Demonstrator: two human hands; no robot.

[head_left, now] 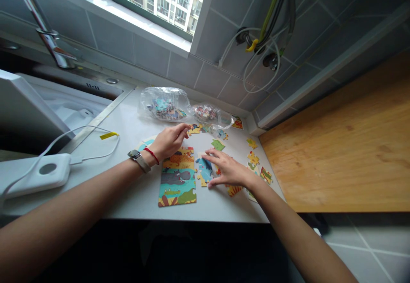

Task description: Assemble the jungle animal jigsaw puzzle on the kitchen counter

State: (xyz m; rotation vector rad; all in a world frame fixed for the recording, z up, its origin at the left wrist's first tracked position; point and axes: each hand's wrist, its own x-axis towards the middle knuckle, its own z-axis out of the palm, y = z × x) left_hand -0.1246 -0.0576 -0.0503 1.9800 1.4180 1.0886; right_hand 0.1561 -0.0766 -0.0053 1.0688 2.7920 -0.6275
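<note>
A partly joined jigsaw puzzle (177, 180) with a grey hippo and a green crocodile lies flat on the white counter. My left hand (173, 141) rests just above its top edge, fingers curled together, with nothing visible in them. Close to those fingertips lies a yellow puzzle piece (194, 129). To the right of the joined part, my right hand (229, 170) spans a blue-and-yellow puzzle section (204, 172), fingers at its upper end and thumb at its lower corner. A narrow gap separates this section from the hippo part. Orange pieces (234, 190) are partly hidden under my right hand.
Two clear plastic bags of puzzle pieces (165, 103) (206, 113) lie toward the wall. Loose pieces (253, 158) spread along the right, beside a wooden board (339, 146). A white charger (35, 174) with a cable sits left, near the sink (96, 87) and tap (56, 48).
</note>
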